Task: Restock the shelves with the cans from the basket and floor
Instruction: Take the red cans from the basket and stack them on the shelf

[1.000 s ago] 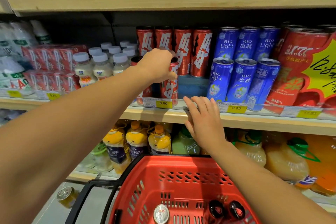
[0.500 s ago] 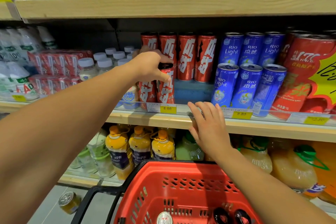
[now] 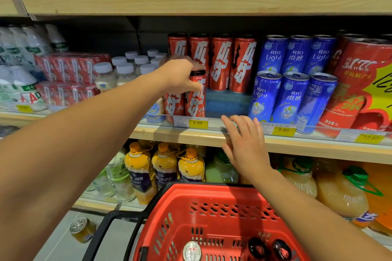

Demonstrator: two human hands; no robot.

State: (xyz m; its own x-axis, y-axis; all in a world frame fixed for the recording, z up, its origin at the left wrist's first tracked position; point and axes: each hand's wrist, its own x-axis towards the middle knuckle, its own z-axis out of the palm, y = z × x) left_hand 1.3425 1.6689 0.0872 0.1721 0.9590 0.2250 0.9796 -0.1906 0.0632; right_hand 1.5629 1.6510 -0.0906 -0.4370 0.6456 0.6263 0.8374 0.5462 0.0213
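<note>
Cans of the red kind stand in the front row near the shelf edge; left hand grips the top of one upright red can there; right hand rests flat-fingered on the shelf edge, nearer the basket below, where more cans wait.

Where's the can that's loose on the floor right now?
In the head view it lies at lower left: the yellow can rests on the floor just left of the red basket, below the bottom shelf's bottles.
</note>
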